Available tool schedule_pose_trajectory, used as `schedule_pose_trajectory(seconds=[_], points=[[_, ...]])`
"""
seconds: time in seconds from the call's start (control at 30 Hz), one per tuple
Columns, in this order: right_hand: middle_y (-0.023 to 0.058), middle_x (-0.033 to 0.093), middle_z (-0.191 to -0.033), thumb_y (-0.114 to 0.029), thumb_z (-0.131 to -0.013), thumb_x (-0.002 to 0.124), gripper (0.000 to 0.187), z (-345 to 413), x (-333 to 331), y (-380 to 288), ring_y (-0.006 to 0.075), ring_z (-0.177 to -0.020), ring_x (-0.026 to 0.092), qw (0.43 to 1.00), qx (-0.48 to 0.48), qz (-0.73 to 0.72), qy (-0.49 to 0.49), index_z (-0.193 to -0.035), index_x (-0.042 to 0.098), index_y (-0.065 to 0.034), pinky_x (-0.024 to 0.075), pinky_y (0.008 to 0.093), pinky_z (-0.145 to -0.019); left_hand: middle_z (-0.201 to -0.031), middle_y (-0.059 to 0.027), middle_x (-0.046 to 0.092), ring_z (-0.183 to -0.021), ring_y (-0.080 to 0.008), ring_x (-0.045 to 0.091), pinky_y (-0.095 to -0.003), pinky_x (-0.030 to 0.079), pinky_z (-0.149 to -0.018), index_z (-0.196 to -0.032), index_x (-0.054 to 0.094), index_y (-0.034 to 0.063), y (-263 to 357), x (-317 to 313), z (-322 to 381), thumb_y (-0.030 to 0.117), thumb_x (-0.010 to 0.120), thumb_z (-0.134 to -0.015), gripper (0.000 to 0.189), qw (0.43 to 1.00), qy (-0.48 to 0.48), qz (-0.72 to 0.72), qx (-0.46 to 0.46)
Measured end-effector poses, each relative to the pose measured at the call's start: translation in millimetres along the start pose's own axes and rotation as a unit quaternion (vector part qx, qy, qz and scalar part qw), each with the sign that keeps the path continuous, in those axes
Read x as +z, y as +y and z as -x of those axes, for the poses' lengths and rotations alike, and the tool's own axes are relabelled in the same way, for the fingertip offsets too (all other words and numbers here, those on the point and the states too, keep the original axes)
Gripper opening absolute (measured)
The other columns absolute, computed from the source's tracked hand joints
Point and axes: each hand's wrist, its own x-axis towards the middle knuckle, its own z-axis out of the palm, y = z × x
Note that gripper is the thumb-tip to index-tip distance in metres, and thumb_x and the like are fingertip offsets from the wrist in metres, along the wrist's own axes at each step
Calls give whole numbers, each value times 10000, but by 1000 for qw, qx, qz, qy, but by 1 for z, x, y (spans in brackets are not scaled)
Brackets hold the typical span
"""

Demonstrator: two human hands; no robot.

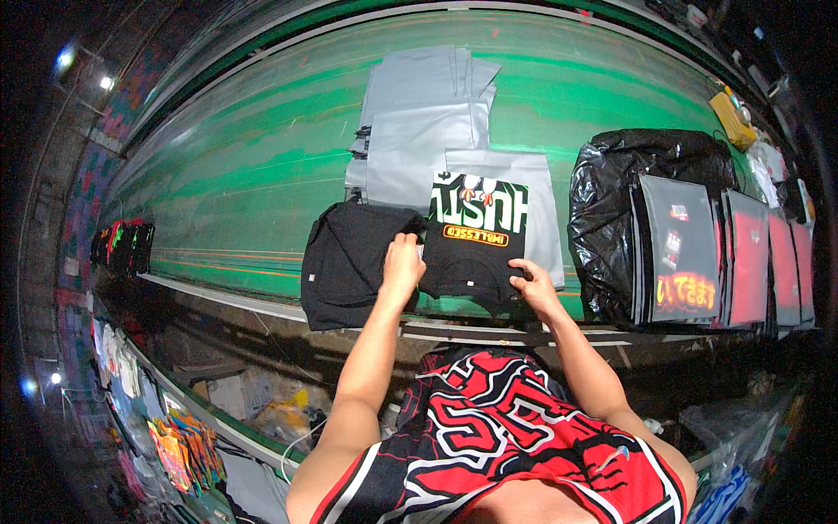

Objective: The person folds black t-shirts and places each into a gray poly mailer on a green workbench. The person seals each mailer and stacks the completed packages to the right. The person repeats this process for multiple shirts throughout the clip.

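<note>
A folded black T-shirt (476, 252) with a green, white and orange print lies before me, upside down to my view, partly on a grey plastic bag (545, 216). My right hand (533, 285) pinches its right edge between thumb and fingers. At its left edge, my left hand (404, 262) has curled fingers around a small bit of something pale, beside a pile of black garments (347, 262); what exactly it grips is partly hidden. Beyond the shirt lie stacked grey plastic bags (419, 144), some fanned out.
On the right, a glossy black plastic bag (599, 196) stands behind packed garments in clear-fronted bags (681, 242). Folded dark garments (124, 242) sit at the green table's far left. The table's near edge (222, 295) runs before me. Tape and small items (732, 121) lie at the upper right.
</note>
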Motion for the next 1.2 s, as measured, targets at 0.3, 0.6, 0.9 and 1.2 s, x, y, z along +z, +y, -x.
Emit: schedule_pose_trajectory(seconds=[0.3, 0.6, 0.9, 1.2], points=[[97, 688, -1144, -15, -976, 628, 332, 5, 1, -22, 203, -929, 708, 904, 97, -413, -43, -1288, 611, -128, 591, 345, -691, -1237, -206, 636, -1180, -394, 628, -450, 512, -1023, -1122, 734, -8, -34, -41, -6, -44, 691, -822, 305, 987, -97, 105, 78], [68, 598, -1339, -4, -959, 623, 441, -9, -27, -30, 202, -1110, 630, 874, 22, -483, -46, -1383, 565, -106, 644, 360, -819, -1253, -197, 677, -1228, -365, 637, -432, 501, -1060, -1309, 632, 9, -35, -57, 3, 56, 818, -805, 540, 980, -100, 162, 60], [238, 646, -1230, 192, -870, 480, 489, -45, -24, -22, 311, -1026, 655, 617, 50, -785, 27, -1325, 594, 56, 668, 292, -838, -1168, -121, 735, -1083, -204, 670, -336, 498, -953, -1232, 645, 31, -70, -83, 2, -23, 710, -860, 381, 974, -38, 219, 43], [46, 702, -1192, 1, -988, 583, 373, -17, -26, -39, 159, -966, 682, 892, 49, -449, 35, -1339, 615, -122, 577, 307, -699, -1065, -25, 674, -1086, -155, 604, -302, 430, -1021, -1059, 679, 29, -127, -140, 25, -71, 686, -823, 257, 893, 41, 447, 14]])
